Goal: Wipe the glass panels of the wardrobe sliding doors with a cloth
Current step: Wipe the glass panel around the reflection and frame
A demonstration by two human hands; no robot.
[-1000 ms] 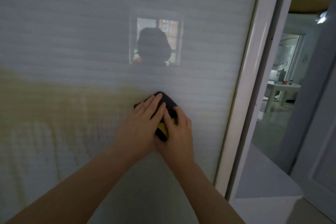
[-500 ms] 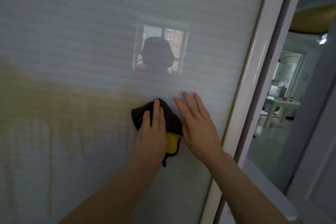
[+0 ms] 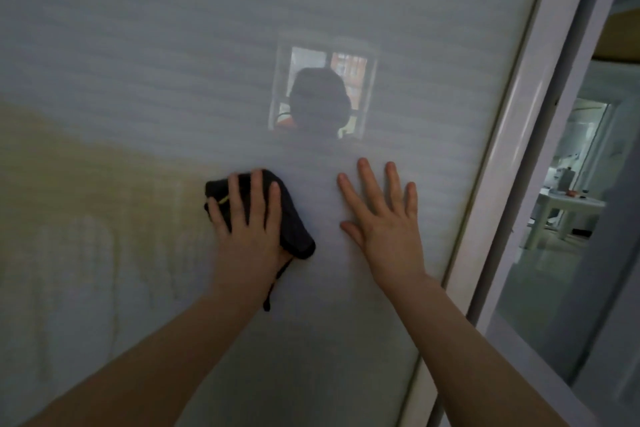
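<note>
Since half a second ago, both hands have drawn apart: the left hand (image 3: 247,218) has slid left with the dark grey folded cloth (image 3: 291,218), and the right hand (image 3: 381,218) has shifted right, so a bare strip of the frosted, faintly ribbed glass door panel (image 3: 138,45) now lies between them. A second ago the two hands overlapped on the cloth; now only the left one touches it.

Left hand: fingers straight and slightly spread, pressing the cloth flat against the panel. No curl round it. Less of the cloth's yellow shows than before; only a thin yellow line near the little finger. A dark cord or tag hangs from the cloth beside the left wrist.

Right hand: palm flat on the glass, fingers fanned, holding nothing, well apart from the cloth and near the white door frame (image 3: 519,149) on the right.

Cloth sits at mid-height of the panel, left of centre, just right of a yellowish patch (image 3: 86,184) that covers the panel's lower left.

Reflection of a window with a dark head silhouette (image 3: 320,94) sits above the hands, lower in the view than earlier. Past the frame, far right, a white table (image 3: 568,208) stands in another room.
</note>
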